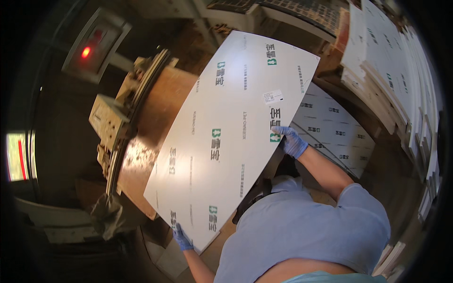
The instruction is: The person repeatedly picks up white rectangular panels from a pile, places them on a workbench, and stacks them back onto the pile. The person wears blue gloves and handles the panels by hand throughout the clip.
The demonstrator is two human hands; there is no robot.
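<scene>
A large white panel (236,137), printed with rows of dark and green marks and bearing a small white label (272,97), lies tilted across the middle of the view. My left hand (182,238), in a blue glove, grips its near edge close to the lower left corner. Farther right along the same edge is my right hand (291,140), gloved too, its thumb on the printed face. The fingers under the panel are hidden on both hands. The panel's far left side reaches over a brown work table (172,94).
A machine with a dark rail (137,108) and pale blocks runs along the table's left side. Right of me stand several white panels (391,70) on edge, and another printed panel (335,125) lies low behind my right arm. A control box (96,46) shows a red light.
</scene>
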